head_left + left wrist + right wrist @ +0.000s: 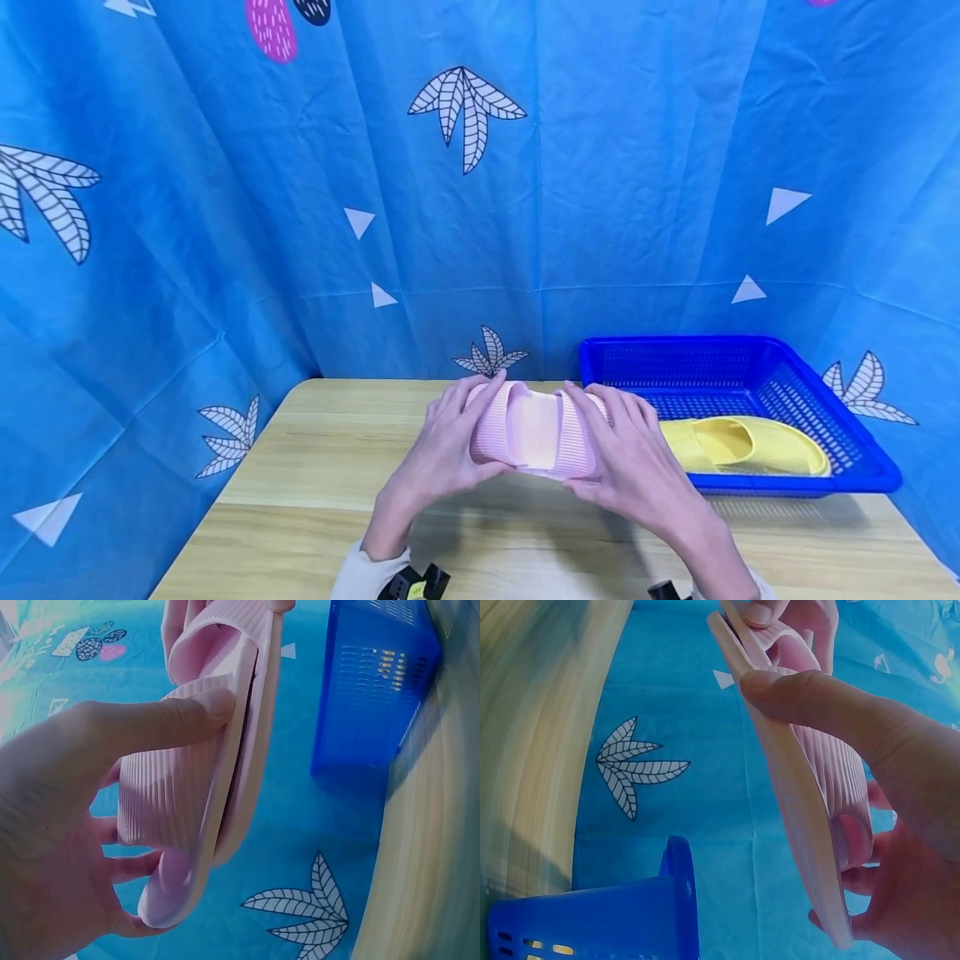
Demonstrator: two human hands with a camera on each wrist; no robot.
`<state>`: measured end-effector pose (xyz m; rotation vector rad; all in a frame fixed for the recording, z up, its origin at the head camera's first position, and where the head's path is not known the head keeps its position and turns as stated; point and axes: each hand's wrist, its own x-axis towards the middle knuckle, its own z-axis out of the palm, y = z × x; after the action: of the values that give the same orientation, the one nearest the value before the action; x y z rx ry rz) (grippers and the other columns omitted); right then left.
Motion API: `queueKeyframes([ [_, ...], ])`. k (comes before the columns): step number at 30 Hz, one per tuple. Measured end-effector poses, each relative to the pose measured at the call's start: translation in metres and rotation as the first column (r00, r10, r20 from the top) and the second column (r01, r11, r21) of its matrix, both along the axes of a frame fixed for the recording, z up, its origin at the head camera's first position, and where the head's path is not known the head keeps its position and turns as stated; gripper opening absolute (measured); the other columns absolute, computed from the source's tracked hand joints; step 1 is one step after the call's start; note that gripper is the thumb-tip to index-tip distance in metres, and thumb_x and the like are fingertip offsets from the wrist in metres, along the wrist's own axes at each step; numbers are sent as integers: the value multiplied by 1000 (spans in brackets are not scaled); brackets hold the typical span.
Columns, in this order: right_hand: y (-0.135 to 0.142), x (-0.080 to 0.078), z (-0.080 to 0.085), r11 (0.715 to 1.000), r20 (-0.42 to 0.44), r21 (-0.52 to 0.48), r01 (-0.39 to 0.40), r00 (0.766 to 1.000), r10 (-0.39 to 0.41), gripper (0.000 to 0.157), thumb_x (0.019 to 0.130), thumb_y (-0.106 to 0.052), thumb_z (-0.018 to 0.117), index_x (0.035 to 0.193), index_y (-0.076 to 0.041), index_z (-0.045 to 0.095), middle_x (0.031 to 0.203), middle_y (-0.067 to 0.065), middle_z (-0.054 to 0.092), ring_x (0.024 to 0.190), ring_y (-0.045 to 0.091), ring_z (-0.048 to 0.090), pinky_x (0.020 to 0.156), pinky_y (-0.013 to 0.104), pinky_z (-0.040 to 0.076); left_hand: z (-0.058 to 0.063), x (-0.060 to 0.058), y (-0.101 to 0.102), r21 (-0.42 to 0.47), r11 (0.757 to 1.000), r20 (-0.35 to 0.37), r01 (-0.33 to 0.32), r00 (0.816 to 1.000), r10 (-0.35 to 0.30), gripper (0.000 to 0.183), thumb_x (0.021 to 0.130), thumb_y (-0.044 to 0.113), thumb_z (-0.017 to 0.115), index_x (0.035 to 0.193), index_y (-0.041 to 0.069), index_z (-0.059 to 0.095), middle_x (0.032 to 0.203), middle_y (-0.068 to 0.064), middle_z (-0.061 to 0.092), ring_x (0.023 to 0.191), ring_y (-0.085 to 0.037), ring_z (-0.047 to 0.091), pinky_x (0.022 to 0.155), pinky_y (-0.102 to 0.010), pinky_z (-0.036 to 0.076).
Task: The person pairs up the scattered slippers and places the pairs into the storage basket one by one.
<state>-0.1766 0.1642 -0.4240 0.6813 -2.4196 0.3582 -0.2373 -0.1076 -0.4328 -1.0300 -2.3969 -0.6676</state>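
A pair of pink slippers with ribbed straps is held up above the table, one overlapping the other lengthwise. My left hand [450,437] grips the left slipper [491,429], its thumb on the strap edge near the sole. On the other side, my right hand [633,458] grips the right slipper [579,437] in the same way. In the left wrist view, the left slipper [169,799] lies against the sole of the other, with a thin dark gap between them. The right wrist view shows the right slipper [799,795] edge-on, toe end hidden partly by fingers.
A blue plastic basket [862,442] stands at the right of the wooden table [315,467]. Inside it lies a yellow slipper [780,446]. A blue patterned curtain [600,208] hangs behind and along both sides of the table.
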Motion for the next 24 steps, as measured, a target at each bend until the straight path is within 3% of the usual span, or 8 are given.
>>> queueKeyframes([
  [8, 0, 0, 0, 1000, 21, -14, -14, 1000, 14, 120, 56, -48, 97, 156, -10, 41, 138, 18, 51, 125, 36, 47, 101, 61, 38, 2, 3, 6, -2, 1000, 30, 19, 999, -19, 116, 67, 44, 96, 161, 20, 33, 150, -7, 45, 139, -28, 40, 103, -58, 42],
  [17, 2, -1, 0, 999, -3, -21, -32, 999, 32, 120, 56, -48, 97, 155, -9, 42, 136, 18, 52, 124, 34, 48, 101, 61, 38, 2, 4, 12, 16, 1000, 8, 24, 1000, -24, 113, 68, 49, 95, 159, 18, 36, 151, -6, 46, 138, -27, 42, 102, -56, 43],
  [24, 1, -2, -1, 998, -8, -22, -50, 999, 50, 120, 55, -47, 97, 155, -9, 42, 136, 18, 53, 125, 33, 48, 103, 60, 37, 3, 3, 7, 26, 998, 39, 50, 998, -51, 113, 67, 42, 97, 159, 18, 36, 152, -4, 45, 139, -25, 41, 106, -56, 41],
])
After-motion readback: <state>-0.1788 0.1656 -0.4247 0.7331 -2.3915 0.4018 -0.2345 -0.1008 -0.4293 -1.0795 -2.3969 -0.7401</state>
